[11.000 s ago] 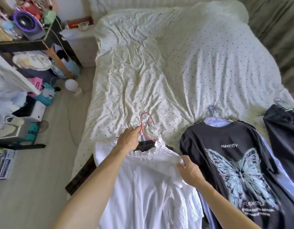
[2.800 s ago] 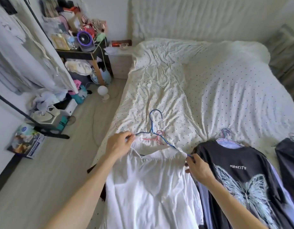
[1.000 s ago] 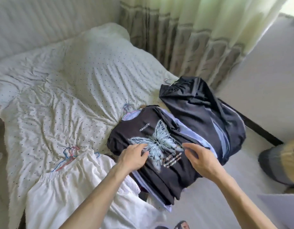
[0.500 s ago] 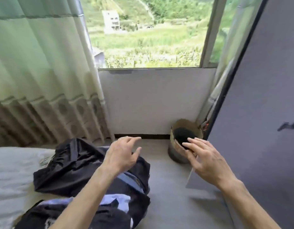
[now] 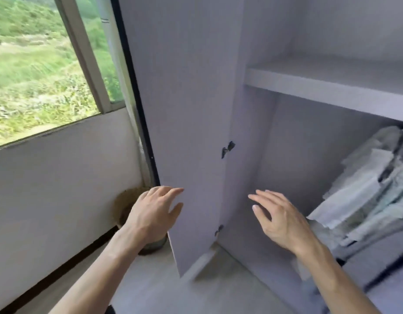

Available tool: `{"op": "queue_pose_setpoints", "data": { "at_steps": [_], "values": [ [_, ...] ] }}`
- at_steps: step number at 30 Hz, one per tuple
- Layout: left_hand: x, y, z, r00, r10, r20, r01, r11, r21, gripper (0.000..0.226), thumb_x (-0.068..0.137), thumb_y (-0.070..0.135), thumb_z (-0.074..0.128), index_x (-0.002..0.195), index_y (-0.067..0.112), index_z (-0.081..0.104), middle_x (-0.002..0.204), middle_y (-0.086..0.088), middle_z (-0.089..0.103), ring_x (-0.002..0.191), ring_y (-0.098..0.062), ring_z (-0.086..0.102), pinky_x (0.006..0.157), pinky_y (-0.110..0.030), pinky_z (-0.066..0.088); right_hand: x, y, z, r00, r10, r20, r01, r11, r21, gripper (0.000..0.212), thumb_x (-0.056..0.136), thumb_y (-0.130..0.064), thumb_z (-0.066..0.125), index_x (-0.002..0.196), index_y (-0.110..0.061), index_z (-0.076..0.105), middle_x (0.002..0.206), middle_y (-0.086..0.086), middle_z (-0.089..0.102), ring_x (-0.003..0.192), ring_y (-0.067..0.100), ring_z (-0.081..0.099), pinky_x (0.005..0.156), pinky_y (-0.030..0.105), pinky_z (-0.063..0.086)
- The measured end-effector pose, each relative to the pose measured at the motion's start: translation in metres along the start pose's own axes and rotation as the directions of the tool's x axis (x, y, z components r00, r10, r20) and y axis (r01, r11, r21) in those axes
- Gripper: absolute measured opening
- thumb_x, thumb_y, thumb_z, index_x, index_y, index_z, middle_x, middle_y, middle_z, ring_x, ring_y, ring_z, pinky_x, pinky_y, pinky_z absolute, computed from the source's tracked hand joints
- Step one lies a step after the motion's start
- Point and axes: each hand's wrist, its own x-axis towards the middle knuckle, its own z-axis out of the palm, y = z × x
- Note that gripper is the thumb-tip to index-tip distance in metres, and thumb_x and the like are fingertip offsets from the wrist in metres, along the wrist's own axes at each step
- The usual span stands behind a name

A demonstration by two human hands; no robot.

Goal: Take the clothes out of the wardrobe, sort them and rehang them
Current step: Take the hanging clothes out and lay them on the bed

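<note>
Step in hand, as judged: returning to the wardrobe (image 5: pixel 284 137) for more garments. Left hand (image 5: pixel 154 214) and right hand (image 5: pixel 280 220) are empty, fingers loosely spread, at lower centre. Clothes (image 5: pixel 366 196) hang at the right edge, well apart. Next: reach right, below the shelf (image 5: pixel 327 87) and clear of the open door (image 5: pixel 189 109).

Bright daylight enters through window (image 5: pixel 41 64); greenery beyond it near washed out, smeared. Right of window, wardrobe (image 5: pixel 298 155) interior dimmer, soft shadow below shelf (image 5: pixel 332 87). Hanging clothes (image 5: pixel 366 196) far right of window motion-blurred. My view bows straight lines toward edges.
</note>
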Motion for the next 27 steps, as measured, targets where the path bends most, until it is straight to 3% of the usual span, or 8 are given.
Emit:
{"op": "queue_pose_setpoints", "data": {
  "at_steps": [5,9,15,18,20,23,27],
  "values": [
    [0.079,0.030,0.006,0.972,0.232,0.039,-0.231,0.973,-0.014,0.048,0.102,0.047,0.042,0.149,0.039,0.038,0.151,0.014,0.044,0.141,-0.016,0.039,0.113,-0.035,0.033,-0.023,0.036,-0.018,0.970,0.214,-0.112,-0.220,0.975,-0.042,0.033,0.098,-0.035,0.053,0.130,-0.031,0.064,0.136,-0.008,0.060,0.130,0.015,0.049,0.109,0.034,0.041],
    [0.131,0.084,0.017,0.905,0.419,0.066,-0.414,0.907,-0.078,0.048,0.102,0.042,0.042,0.149,0.039,0.037,0.153,0.013,0.040,0.143,-0.014,0.034,0.115,-0.033,0.028,-0.047,0.058,-0.039,0.900,0.393,-0.186,-0.404,0.914,-0.023,0.034,0.099,-0.032,0.054,0.132,-0.031,0.062,0.139,-0.012,0.056,0.133,0.010,0.045,0.110,0.030,0.038],
    [0.213,0.185,0.017,0.792,0.607,-0.074,-0.611,0.789,-0.065,0.053,0.098,0.039,0.053,0.149,0.033,0.041,0.159,-0.002,0.031,0.139,-0.030,0.038,0.113,-0.044,0.032,-0.059,0.111,-0.071,0.816,0.528,-0.236,-0.554,0.831,-0.056,0.041,0.101,-0.037,0.047,0.142,-0.034,0.050,0.146,-0.016,0.048,0.135,0.007,0.038,0.110,0.026,0.036],
    [0.261,0.230,0.011,0.707,0.669,-0.228,-0.691,0.722,-0.023,0.059,0.094,0.034,0.062,0.149,0.028,0.043,0.158,-0.012,0.033,0.137,-0.037,0.040,0.112,-0.055,0.036,-0.047,0.140,-0.087,0.794,0.560,-0.237,-0.587,0.808,-0.057,0.045,0.101,-0.037,0.046,0.146,-0.035,0.043,0.149,-0.016,0.044,0.137,0.006,0.034,0.109,0.024,0.037],
    [0.292,0.259,0.003,0.676,0.683,-0.277,-0.711,0.703,-0.001,0.064,0.096,0.036,0.059,0.154,0.031,0.033,0.164,-0.010,0.020,0.148,-0.033,0.024,0.117,-0.059,0.027,-0.034,0.161,-0.097,0.784,0.591,-0.193,-0.610,0.790,-0.060,0.049,0.103,-0.039,0.043,0.151,-0.035,0.034,0.152,-0.016,0.039,0.140,0.007,0.031,0.110,0.024,0.035],
    [0.336,0.302,-0.009,0.645,0.686,-0.337,-0.708,0.702,0.072,0.068,0.099,0.044,0.047,0.158,0.035,0.015,0.167,-0.004,0.001,0.154,-0.027,0.004,0.121,-0.056,0.011,-0.007,0.196,-0.109,0.769,0.626,-0.129,-0.637,0.768,-0.073,0.056,0.104,-0.043,0.038,0.156,-0.035,0.020,0.159,-0.013,0.029,0.144,0.010,0.028,0.113,0.029,0.034],
    [0.385,0.346,-0.007,0.670,0.640,-0.376,-0.663,0.744,0.085,0.065,0.097,0.058,0.027,0.158,0.038,0.015,0.168,0.001,0.006,0.154,-0.025,0.009,0.121,-0.057,0.008,0.039,0.242,-0.118,0.735,0.674,-0.072,-0.678,0.732,-0.068,0.063,0.103,-0.046,0.037,0.158,-0.027,0.012,0.163,-0.005,0.021,0.146,0.016,0.030,0.112,0.036,0.037]
  ]
}}
